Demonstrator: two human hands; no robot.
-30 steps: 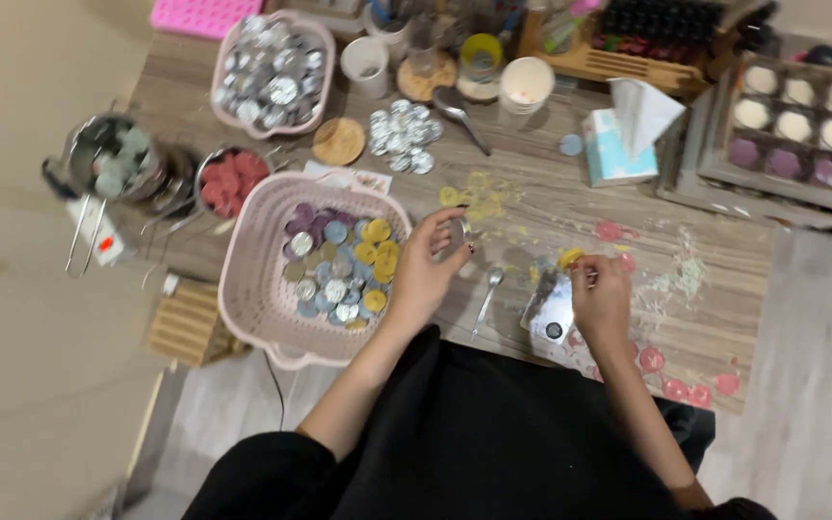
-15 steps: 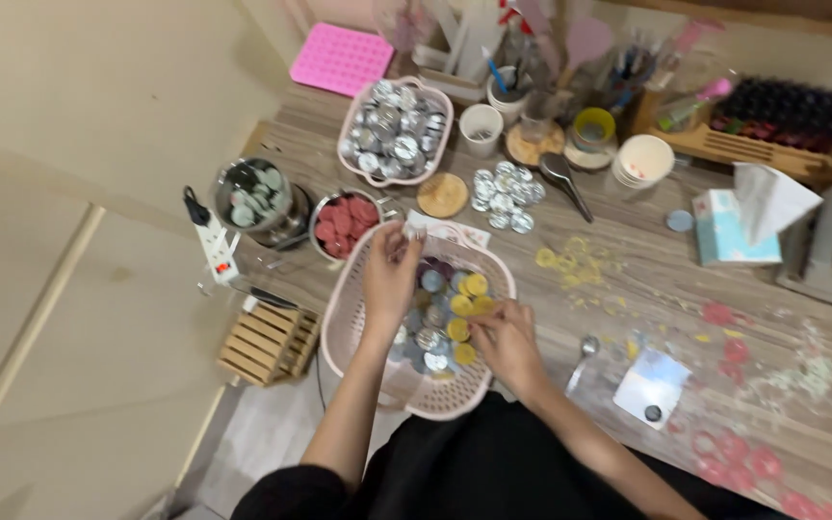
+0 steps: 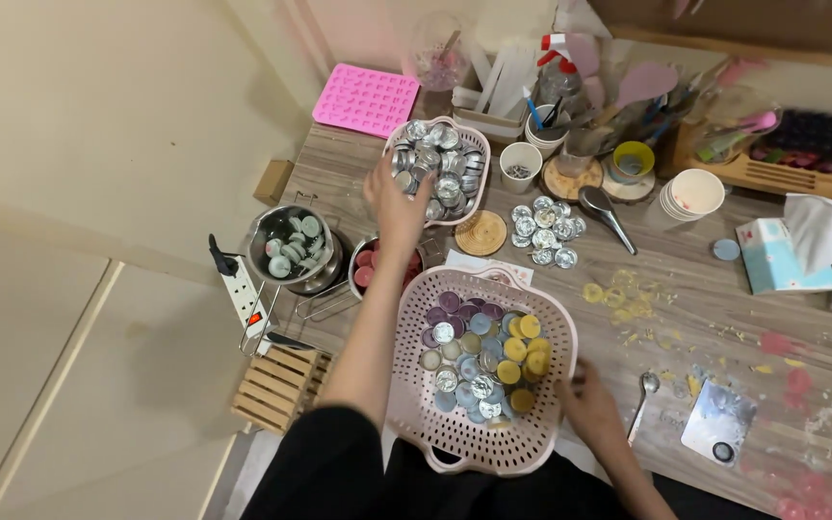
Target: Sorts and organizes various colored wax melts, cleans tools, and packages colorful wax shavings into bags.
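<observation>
My left hand [image 3: 399, 202] reaches forward to the near rim of a small pink basket [image 3: 475, 141] full of empty silver foil cups, fingers closed around one or more of them. My right hand [image 3: 585, 403] rests at the right rim of a large pink basket [image 3: 406, 404] at the table's front edge. That basket holds several purple, yellow, blue and silver tealight cups. What the right hand grips, if anything, is hidden.
A metal pot [image 3: 293, 248] with pale green discs and a pot of red discs [image 3: 366, 272] stand left. Loose foil cups [image 3: 543, 231], a spoon [image 3: 643, 403], paper cups [image 3: 691, 198], a tissue box [image 3: 784, 260], a pink mould [image 3: 368, 98] and a power strip [image 3: 241, 289] surround them.
My left hand left the large basket and stretched forward to the small basket of foil cups. My right hand shifted to the large basket's right rim. The view moved left.
</observation>
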